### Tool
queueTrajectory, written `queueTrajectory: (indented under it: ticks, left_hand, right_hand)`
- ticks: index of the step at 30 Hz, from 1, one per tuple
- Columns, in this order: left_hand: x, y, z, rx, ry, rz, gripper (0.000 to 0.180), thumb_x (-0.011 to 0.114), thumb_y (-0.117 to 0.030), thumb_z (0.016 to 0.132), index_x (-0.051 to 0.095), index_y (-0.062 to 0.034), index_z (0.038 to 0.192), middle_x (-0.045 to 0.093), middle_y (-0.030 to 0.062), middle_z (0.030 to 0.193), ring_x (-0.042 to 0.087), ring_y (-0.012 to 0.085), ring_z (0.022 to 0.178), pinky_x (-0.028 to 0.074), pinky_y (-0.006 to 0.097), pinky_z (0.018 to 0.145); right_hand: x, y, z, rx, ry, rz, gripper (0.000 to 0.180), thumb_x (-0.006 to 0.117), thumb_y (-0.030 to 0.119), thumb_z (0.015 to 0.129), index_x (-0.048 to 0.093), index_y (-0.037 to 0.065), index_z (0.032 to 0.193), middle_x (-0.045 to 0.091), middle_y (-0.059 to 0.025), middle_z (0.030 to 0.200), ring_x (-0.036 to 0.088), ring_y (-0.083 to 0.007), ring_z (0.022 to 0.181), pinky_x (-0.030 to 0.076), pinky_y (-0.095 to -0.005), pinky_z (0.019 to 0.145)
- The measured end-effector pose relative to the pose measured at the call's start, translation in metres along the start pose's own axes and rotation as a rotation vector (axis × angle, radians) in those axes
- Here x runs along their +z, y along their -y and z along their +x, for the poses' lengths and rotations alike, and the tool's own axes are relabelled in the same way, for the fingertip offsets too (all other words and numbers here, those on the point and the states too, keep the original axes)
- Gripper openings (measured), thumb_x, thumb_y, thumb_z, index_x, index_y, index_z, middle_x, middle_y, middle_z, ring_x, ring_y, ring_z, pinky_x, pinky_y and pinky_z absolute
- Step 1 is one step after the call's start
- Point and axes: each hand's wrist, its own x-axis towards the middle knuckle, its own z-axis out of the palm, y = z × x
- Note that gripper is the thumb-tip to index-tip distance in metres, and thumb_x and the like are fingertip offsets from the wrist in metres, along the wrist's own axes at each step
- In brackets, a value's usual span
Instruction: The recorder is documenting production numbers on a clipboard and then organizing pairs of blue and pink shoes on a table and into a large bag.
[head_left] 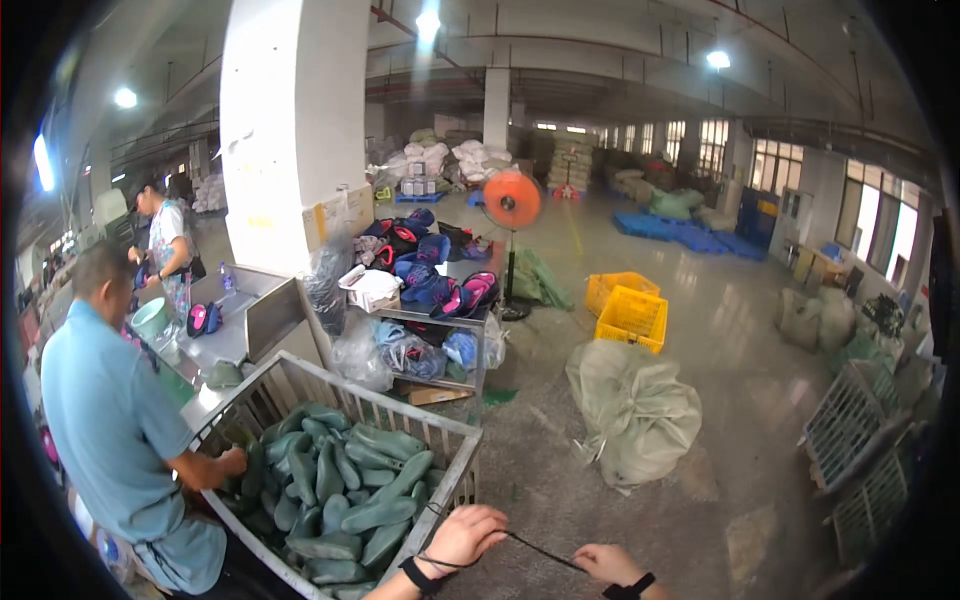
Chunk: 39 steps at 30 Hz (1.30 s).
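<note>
A thin dark cord (540,552) stretches between my two hands at the lower middle. My left hand (468,538) is closed around it beside the near right corner of a grey metal cage cart; a loop of cord also passes near that wrist. Farther right, my right hand (608,564) pinches the cord's other stretch. Both wrists wear black bands. Many green foot-shaped shoe lasts (385,512) lie heaped in the cage cart (455,432). Whether the cord is tied to the cart cannot be made out.
A co-worker in a blue shirt (120,420) stands at the cart's left, one hand on the lasts. Beyond are a metal shelf (470,322) piled with shoes, an orange fan (512,200), yellow crates (632,318), and a pale sack (635,410) on the floor. Green racks (850,425) lean at right.
</note>
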Motion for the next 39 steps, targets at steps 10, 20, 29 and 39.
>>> queueTrajectory:
  ticks: [10,20,29,39]
  left_hand:
    - [0.127,0.132,0.229,-0.292,-0.242,-1.102,0.014,0.041,-0.020,0.096,0.045,-0.0072,0.101,0.060,0.0130,0.092,0.058,0.0252,0.081,0.049,0.039,0.079]
    - [0.110,0.280,0.373,-0.783,-0.849,-1.014,0.009,0.051,-0.008,0.089,0.047,-0.0065,0.097,0.039,-0.0002,0.065,0.032,0.0072,0.049,0.028,0.023,0.043]
    - [0.126,0.510,0.358,-1.125,-1.094,-0.575,0.032,0.066,-0.007,0.074,0.051,-0.0037,0.103,0.049,0.0000,0.077,0.047,0.0100,0.063,0.040,0.023,0.056]
    - [0.074,0.686,0.427,-1.364,-0.746,0.383,0.090,0.079,-0.018,0.058,0.030,-0.0127,0.133,0.019,0.0220,0.135,0.053,0.0413,0.100,0.049,0.042,0.079]
  right_hand:
    - [-0.098,-0.117,0.216,0.083,0.471,0.825,0.037,0.055,0.024,0.090,0.051,-0.001,0.117,0.059,-0.0054,0.105,0.054,-0.0116,0.099,0.041,-0.0251,0.087]
    - [-0.175,-0.238,0.489,0.143,0.410,0.753,0.037,0.060,0.020,0.086,0.050,0.000,0.116,0.058,-0.0074,0.104,0.058,-0.0152,0.093,0.046,-0.0273,0.079]
    - [-0.224,-0.109,0.755,-0.487,0.374,-0.003,0.068,0.065,0.015,0.076,0.029,0.006,0.133,0.040,-0.0202,0.123,0.054,-0.0304,0.102,0.046,-0.0364,0.082]
    - [-0.258,-0.053,1.054,-1.047,-0.028,-0.722,0.073,0.052,0.001,0.074,0.026,0.027,0.138,0.021,-0.0188,0.140,0.028,-0.0450,0.124,0.037,-0.0557,0.089]
